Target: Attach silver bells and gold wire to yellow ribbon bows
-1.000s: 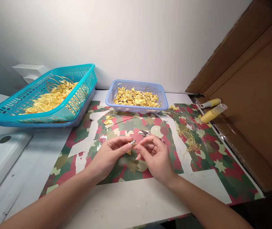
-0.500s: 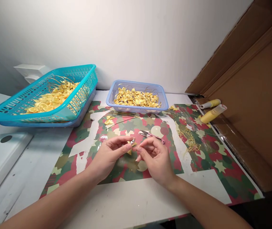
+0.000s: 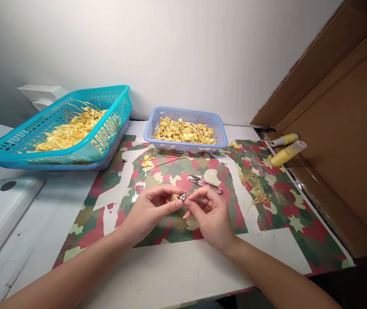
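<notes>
Between my two hands is a small yellow ribbon bow (image 3: 176,197) with a shiny silver piece (image 3: 182,196) at its right side. My left hand (image 3: 154,206) pinches the bow between thumb and fingers, which cover most of it. Touching the silver piece, the thumb and forefinger of my right hand (image 3: 211,212) are pressed together; whatever they grip is too small to make out. Thread snips (image 3: 205,183) with a pink handle lie just beyond my right hand. Farther off, a loose yellow bow (image 3: 148,161) rests beside thin gold cords (image 3: 170,155).
A periwinkle basket (image 3: 186,148) of yellow bows stands against the wall. At left, a turquoise basket (image 3: 57,151) sits on a blue one. Right of my hands are gold thread scraps (image 3: 257,189) and yellow ribbon rolls (image 3: 288,153). Cardboard (image 3: 338,141) borders the right; a white device (image 3: 6,219) lies left.
The silver piece has turned and shifted slightly right and down, closer to my right fingertips. The yellow bow has swung up behind my left thumb. Both hands stay nearly in place.
</notes>
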A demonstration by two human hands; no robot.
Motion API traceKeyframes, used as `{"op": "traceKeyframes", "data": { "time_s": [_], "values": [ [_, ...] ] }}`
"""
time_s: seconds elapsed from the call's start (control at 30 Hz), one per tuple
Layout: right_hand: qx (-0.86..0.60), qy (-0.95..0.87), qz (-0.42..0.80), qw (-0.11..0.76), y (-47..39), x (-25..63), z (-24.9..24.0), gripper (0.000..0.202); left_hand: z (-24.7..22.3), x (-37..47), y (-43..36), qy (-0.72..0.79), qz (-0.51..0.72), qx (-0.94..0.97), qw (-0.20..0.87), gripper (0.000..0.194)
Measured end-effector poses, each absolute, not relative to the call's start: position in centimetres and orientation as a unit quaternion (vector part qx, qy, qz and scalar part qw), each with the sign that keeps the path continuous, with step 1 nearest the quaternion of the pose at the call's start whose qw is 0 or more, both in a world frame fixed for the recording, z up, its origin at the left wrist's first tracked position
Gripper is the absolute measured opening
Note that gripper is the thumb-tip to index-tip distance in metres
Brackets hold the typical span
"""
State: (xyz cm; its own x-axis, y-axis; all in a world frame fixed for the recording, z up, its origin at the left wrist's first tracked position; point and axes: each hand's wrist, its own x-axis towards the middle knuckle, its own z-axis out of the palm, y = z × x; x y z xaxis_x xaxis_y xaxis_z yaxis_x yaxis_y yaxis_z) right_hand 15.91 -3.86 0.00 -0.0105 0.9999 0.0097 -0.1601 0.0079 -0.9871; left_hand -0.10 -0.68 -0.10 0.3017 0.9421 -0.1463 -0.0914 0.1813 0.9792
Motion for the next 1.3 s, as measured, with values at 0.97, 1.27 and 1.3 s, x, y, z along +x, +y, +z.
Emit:
{"op": "traceKeyframes", "data": {
  "time_s": [0.97,1.27,1.3],
  "values": [
    [-0.411,-0.697,0.323,0.49,-3.2,16.7,0.4,0.011,1.9,-1.1,-0.8,0.392,0.377,0.751,0.374,0.012],
    [-0.406,-0.596,0.462,0.516,-3.4,17.6,0.5,0.007,0.9,0.5,-1.6,0.355,0.334,0.771,0.409,0.021],
    [-0.408,-0.591,0.472,0.511,-3.5,17.5,0.4,0.005,0.8,0.7,-1.8,0.346,0.329,0.77,0.424,0.017]
  ]
}}
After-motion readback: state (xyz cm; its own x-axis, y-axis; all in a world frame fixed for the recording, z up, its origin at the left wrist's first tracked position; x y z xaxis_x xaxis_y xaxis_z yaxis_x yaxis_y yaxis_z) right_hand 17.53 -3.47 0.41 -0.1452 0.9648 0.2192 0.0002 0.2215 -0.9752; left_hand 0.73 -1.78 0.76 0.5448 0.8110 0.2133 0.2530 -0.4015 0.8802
